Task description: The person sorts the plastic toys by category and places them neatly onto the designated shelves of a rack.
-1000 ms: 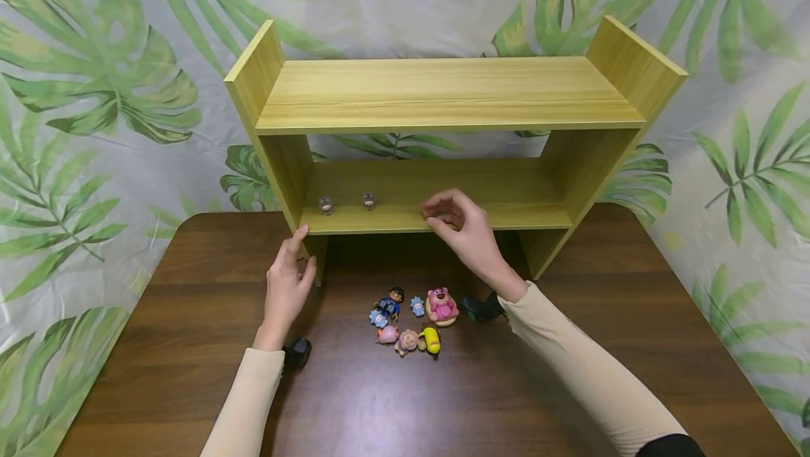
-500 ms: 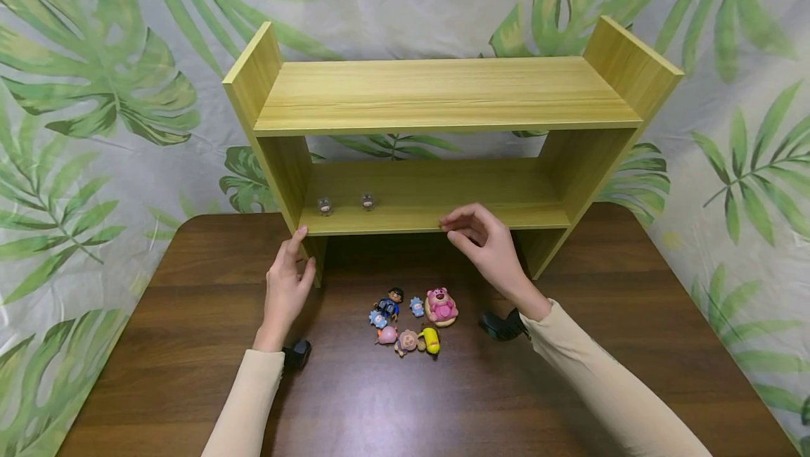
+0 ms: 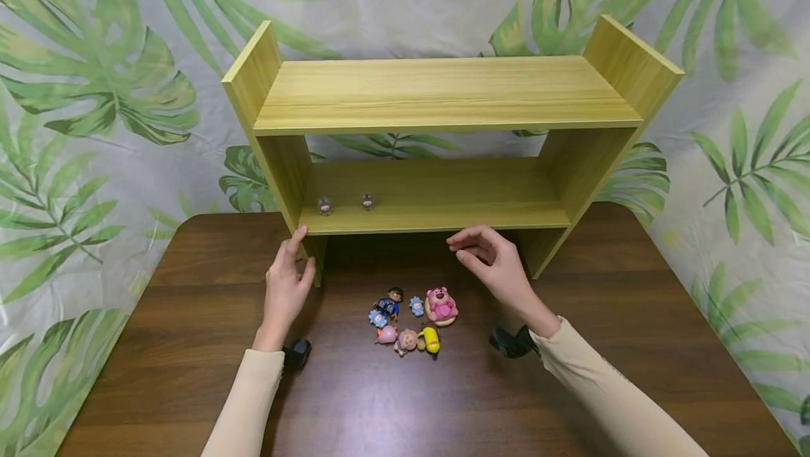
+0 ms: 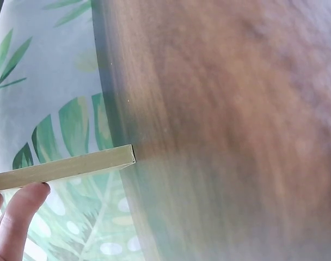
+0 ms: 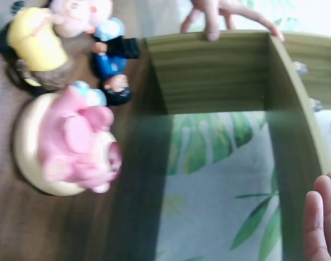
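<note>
My left hand (image 3: 288,281) touches the front edge of the wooden shelf's left side panel (image 4: 67,167) with its fingertips. Nothing shows between the fingers of my right hand (image 3: 496,267), which hovers just in front of the middle board (image 3: 436,216), fingers loosely bent and thumb apart. Two small clear-and-grey figurines (image 3: 325,206) stand on that board toward its left end. Below, on the table, lies a group of toys: a pink bear (image 3: 441,306) on a cream base, a yellow toy (image 3: 432,339), a dark-haired figure in blue (image 3: 389,304) and several smaller ones.
The shelf's top board (image 3: 436,91) spans between two raised side panels. Its legs stand on a dark brown table (image 3: 380,401). Behind hangs a leaf-printed cloth (image 3: 411,0). A black device (image 3: 509,342) sits below my right wrist, another (image 3: 297,353) by the left.
My right hand has drawn back from over the middle board, moving right and toward me, to just below its front edge. The left hand stays in place, as do the toys.
</note>
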Motion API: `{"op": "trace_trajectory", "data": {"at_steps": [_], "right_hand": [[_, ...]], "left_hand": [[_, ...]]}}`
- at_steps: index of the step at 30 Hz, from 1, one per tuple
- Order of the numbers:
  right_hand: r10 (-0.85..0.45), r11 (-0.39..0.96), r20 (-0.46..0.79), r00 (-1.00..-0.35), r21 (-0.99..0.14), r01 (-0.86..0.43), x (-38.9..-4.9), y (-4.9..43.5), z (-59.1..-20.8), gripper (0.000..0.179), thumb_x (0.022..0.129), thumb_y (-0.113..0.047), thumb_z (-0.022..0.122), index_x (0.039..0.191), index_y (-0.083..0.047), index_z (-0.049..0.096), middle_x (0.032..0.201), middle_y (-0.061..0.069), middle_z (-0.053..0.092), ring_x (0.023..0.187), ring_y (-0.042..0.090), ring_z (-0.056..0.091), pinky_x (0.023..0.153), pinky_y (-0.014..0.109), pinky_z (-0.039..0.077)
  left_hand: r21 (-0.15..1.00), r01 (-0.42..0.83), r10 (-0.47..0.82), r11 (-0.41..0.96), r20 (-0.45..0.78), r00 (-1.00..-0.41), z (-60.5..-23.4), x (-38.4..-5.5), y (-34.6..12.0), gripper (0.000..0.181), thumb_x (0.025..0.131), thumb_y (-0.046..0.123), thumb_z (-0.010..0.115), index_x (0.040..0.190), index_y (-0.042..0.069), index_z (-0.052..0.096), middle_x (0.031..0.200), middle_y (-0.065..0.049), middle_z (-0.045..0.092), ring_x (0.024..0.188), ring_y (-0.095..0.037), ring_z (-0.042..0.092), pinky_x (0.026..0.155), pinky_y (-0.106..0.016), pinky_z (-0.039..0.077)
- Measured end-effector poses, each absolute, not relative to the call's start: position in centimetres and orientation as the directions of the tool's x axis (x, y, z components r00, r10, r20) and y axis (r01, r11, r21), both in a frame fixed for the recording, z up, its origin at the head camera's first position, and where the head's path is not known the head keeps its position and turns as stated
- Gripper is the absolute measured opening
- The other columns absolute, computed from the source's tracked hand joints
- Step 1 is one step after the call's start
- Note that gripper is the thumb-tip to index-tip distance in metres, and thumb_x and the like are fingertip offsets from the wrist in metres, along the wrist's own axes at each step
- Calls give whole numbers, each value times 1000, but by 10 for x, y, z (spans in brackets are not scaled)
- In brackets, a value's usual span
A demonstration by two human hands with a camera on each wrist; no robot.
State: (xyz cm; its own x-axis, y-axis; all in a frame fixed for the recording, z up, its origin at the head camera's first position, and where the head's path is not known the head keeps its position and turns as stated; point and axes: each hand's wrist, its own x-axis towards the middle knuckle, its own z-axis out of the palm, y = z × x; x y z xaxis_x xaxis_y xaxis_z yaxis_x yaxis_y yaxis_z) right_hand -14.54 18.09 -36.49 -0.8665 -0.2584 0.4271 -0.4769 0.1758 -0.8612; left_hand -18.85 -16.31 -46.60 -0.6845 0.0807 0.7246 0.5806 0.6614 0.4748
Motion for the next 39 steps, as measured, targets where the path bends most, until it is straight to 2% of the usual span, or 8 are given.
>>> {"op": "trace_trajectory", "data": {"at_steps": [4,11,15,27,32,36,39], "right_hand": [[-296,208,383,-875,-868,-450,-141,180,-372,20,87,14,57,107,14,56,107,28,60,99,41,57,85,32,50],[-353,283,312,-882,-863,-418,-140,181,-392,25,86,11,62,110,11,58,112,26,60,103,42,57,88,53,46],[-371,315,261,-891,-867,-385,-141,184,-406,28,84,10,63,111,10,58,115,27,59,107,43,55,91,57,42],[-440,381,174,-881,-852,-359,-139,187,-440,37,84,6,67,119,9,56,127,26,53,120,43,47,95,59,38],[-465,425,153,-872,-826,-371,-144,189,-469,45,83,-2,72,125,1,56,133,20,51,122,37,47,97,55,38],[-477,452,141,-868,-807,-380,-143,189,-476,48,82,-12,76,126,-6,58,136,13,51,124,32,46,100,52,36],[-485,452,143,-863,-804,-387,-142,189,-476,50,81,-13,77,127,-7,58,137,12,50,126,31,45,102,53,33]], "left_hand": [[467,585,80,663,733,-676,-467,-189,-164,77,84,-12,60,145,26,33,95,-15,50,74,-31,57,47,-37,48],[475,579,80,662,724,-685,-466,-188,-163,78,85,-11,59,146,28,31,96,-15,50,74,-31,55,47,-37,47],[476,581,79,660,725,-684,-466,-188,-163,78,85,-11,59,146,29,31,96,-15,50,73,-33,54,47,-36,46],[473,578,73,665,729,-680,-467,-190,-163,79,84,-12,60,146,29,32,95,-14,50,74,-30,54,47,-36,45],[479,574,69,664,726,-684,-467,-189,-163,78,84,-12,60,146,29,32,96,-14,50,74,-30,53,47,-36,46],[480,574,69,663,724,-686,-467,-189,-163,78,84,-12,60,146,28,32,97,-14,51,74,-31,55,47,-36,46],[478,574,70,665,725,-685,-468,-189,-163,78,84,-12,59,146,28,32,98,-15,51,75,-31,57,47,-36,47]]}}
